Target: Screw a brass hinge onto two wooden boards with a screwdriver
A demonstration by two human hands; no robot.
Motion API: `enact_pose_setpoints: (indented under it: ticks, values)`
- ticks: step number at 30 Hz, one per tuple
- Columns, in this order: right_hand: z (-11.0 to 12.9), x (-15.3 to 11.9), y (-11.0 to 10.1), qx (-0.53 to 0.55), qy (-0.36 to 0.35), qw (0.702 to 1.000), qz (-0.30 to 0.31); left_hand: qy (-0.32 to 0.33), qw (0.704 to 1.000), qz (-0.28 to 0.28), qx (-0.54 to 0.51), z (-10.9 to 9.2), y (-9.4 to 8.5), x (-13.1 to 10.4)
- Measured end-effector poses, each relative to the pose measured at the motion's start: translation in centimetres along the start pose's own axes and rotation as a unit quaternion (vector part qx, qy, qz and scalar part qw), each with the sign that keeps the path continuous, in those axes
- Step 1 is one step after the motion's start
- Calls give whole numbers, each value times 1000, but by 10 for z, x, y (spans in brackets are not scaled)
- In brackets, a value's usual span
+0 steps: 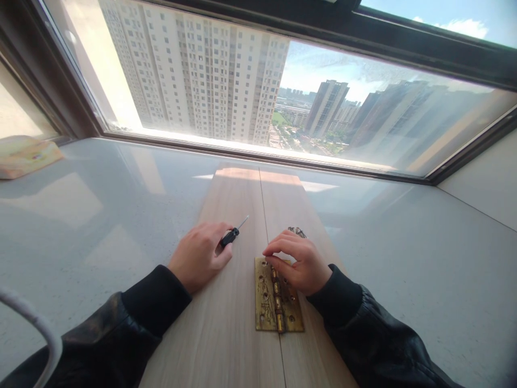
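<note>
My left hand (202, 253) rests on the pale wooden boards (232, 199), closed around a small screwdriver (230, 237) with a black handle. Its thin metal shaft points up and to the right, away from the hinge. A brass-coloured butt hinge (278, 302) lies opened flat across the seam between the two boards, with screw holes in both leaves. Over the hinge's far end is my right hand (302, 261), thumb and forefinger pinched together near an upper hole of the left leaf. Whatever sits between those fingertips is too small to make out.
Just beyond my right hand sits a small dark-and-silver bundle (297, 231), partly hidden. The boards lie on a glossy white sill (404, 258) below a dark-framed window (250, 153). A white cable (40, 323) curves at lower left; a pale block (28, 156) stands at far left.
</note>
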State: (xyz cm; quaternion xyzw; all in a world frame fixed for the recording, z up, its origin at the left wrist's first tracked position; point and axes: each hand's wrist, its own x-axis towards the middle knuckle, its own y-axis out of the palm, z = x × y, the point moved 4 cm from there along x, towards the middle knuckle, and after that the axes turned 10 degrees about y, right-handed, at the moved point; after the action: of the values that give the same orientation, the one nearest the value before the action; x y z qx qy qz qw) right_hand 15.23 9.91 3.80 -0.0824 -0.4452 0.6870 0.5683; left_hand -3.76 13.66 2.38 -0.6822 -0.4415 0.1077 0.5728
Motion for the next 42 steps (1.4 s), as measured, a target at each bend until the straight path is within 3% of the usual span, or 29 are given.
enact_pose_setpoints:
  ticks: [25, 30, 37, 42]
  values:
    - [9, 0, 1, -31, -45, 998, 22, -3, 1000, -6, -9, -1, -1, -1]
    - [13, 0, 3, 4, -65, 997, 44, -6, 1000, -7, -3, -1, -1, -1]
    - [1, 1, -1, -10, -16, 1000, -13, -5, 1000, -5, -8, -1, -1, 0]
    - [2, 1, -2, -13, -16, 1000, -11, -8, 1000, -1, -11, -1, -1, 0]
